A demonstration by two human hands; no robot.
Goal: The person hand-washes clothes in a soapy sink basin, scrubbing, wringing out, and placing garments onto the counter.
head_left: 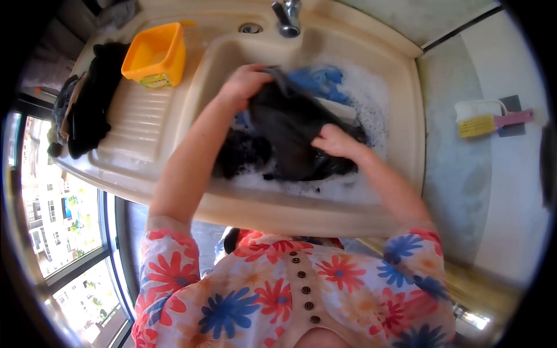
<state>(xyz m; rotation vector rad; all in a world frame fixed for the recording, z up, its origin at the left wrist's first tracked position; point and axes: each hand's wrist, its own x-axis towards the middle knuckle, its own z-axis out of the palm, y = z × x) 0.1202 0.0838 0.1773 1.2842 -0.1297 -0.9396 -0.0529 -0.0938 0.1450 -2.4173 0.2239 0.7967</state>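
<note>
A wet dark garment (284, 122) is stretched between my two hands over the sink (200, 110). My left hand (245, 86) is closed on its upper left edge, near the sink's left wall. Lower down on the right, my right hand (335, 141) grips the same cloth. Beneath it, more black cloth (241, 152) lies in soapy water with white foam (371, 95). A blue cloth (319, 81) shows behind the garment, and a whitish block-like thing (336, 109) sits beside it, partly covered. Which garment the dark cloth is, I cannot make out.
On the ribbed drainboard (136, 124) stands a yellow plastic tub (155, 55). Dark clothes (96, 98) hang over the drainboard's left edge. The faucet (287, 20) rises at the back. A brush with a purple handle (493, 122) hangs on the right wall.
</note>
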